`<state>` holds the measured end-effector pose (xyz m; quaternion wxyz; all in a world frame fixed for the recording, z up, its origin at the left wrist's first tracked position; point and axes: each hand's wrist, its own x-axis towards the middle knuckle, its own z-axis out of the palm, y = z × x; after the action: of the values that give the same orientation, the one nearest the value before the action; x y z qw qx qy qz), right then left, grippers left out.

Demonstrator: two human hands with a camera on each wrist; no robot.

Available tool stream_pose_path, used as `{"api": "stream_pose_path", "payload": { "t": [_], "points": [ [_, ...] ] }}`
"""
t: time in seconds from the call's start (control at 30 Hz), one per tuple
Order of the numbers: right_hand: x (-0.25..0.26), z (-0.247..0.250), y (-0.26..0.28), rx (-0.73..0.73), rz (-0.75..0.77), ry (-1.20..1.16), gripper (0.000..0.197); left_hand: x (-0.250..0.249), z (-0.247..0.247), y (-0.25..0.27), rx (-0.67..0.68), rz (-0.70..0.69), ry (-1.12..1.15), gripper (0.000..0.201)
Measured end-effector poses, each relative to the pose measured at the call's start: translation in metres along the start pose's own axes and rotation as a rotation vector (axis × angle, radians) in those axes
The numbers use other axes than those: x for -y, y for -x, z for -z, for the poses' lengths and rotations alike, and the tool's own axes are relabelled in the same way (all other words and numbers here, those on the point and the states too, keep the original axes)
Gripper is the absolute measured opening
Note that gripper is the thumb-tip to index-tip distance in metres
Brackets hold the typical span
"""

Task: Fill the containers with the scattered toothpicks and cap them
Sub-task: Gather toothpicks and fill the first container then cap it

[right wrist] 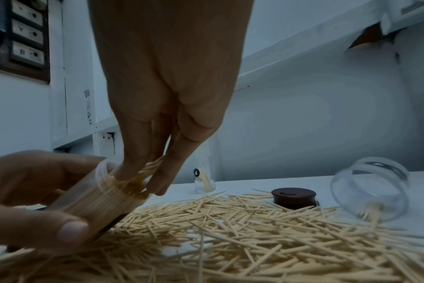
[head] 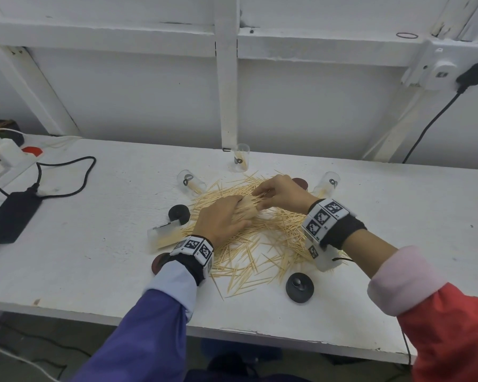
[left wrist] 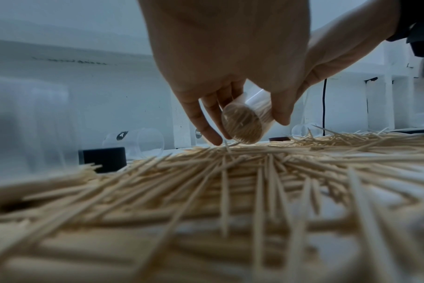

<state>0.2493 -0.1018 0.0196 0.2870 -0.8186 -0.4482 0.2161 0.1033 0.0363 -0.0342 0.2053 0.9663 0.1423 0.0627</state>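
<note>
Left hand (head: 223, 216) grips clear toothpick container (left wrist: 248, 119), tilted, packed full, above toothpick pile (head: 262, 238) on worktop (head: 398, 216). Right hand (head: 280, 193) pinches toothpick bunch (right wrist: 145, 172) at its mouth.

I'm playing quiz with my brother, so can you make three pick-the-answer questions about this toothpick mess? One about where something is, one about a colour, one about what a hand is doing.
1. Where does the upright container stand?
A. at the far edge of the pile, by the white post
B. on the floor
C. on the black power brick

2. What colour is the cap nearest the table's front edge?
A. yellow
B. black
C. white

3. What is the left hand doing?
A. lying flat on the table
B. gripping a packed container
C. pulling a cable

Answers: 1 A, it stands beyond the toothpicks. 2 B, it looks dark black. 3 B, its fingers wrap the container while the right hand pushes toothpicks in.
</note>
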Motion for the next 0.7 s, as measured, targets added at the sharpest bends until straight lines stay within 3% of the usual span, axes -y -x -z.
{"api": "stream_pose_path", "payload": {
  "t": [0.17, 0.33, 0.6, 0.7],
  "points": [
    [0.008, -0.006, -0.002, -0.132, 0.026, 0.075, 0.030, -0.003, 0.001, 0.001, 0.001, -0.025, -0.018, 0.066],
    [0.011, -0.013, -0.002, -0.189, 0.023, 0.043, 0.030, -0.001, -0.001, 0.000, -0.016, -0.014, 0.006, 0.065],
    [0.012, -0.019, 0.007, 0.030, -0.039, -0.243, 0.072, 0.003, -0.002, 0.000, -0.094, 0.029, 0.070, 0.059],
    [0.010, -0.020, 0.011, -0.018, -0.049, -0.347, 0.082, 0.003, -0.002, 0.000, -0.097, 0.017, 0.050, 0.063]
  ]
}}
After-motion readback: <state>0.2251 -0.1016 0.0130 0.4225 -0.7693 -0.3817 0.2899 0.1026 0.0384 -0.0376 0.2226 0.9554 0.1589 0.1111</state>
